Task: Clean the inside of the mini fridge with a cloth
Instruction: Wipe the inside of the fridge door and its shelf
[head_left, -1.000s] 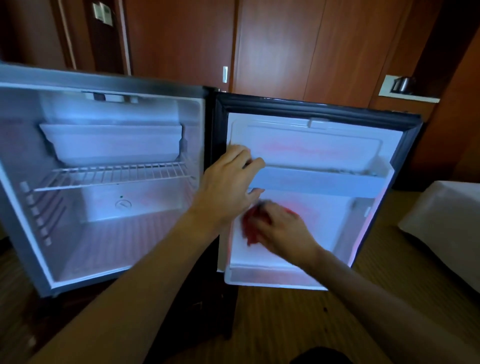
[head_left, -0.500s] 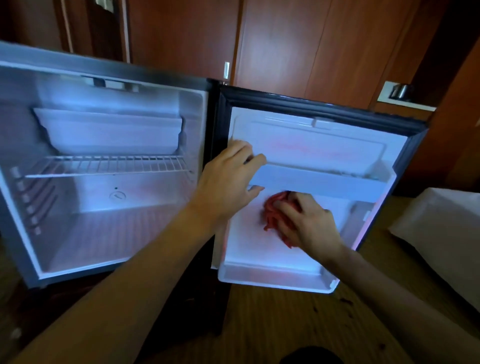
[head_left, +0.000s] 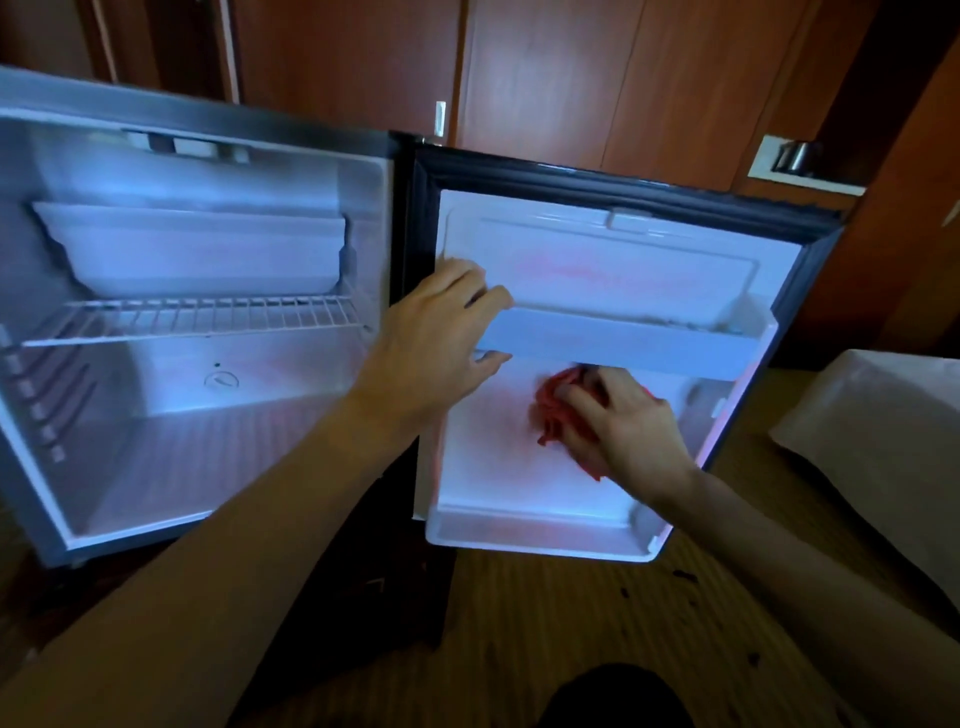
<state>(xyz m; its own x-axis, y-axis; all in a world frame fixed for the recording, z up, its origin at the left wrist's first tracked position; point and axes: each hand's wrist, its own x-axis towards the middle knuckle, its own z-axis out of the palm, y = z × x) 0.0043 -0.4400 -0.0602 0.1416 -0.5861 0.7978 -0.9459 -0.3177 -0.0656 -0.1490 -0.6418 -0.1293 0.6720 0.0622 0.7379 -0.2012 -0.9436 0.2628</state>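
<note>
Nearest, a striped wooden floor (head_left: 545, 623) runs under two bare forearms that reach forward from the bottom edge. The right hand (head_left: 631, 431) has its fingers curled over a crumpled red cloth (head_left: 558, 410), holding it pressed against the white inner panel of the open mini fridge door (head_left: 524, 467), just below the white door shelf (head_left: 623, 343) and above the bottom door tray (head_left: 540, 538). Part of the cloth shows left of the fingers and a little shows under the heel of the hand. The left hand (head_left: 431, 353) grips the left end of that white door shelf, fingers over its top edge and thumb under its lower edge, close beside the cloth but not touching it. A faint pink tint lies on the upper door panel. To the left, the white interior of the mini fridge (head_left: 208, 452) stands open, with a white wire rack (head_left: 197, 317) across it and a white plastic freezer box (head_left: 197, 254) above the rack. At the right edge lies a pale covered surface (head_left: 883, 431). Farthest back are reddish-brown wooden wall panels (head_left: 571, 78), and a small metal vessel (head_left: 797, 156) sits on a ledge at the upper right.
</note>
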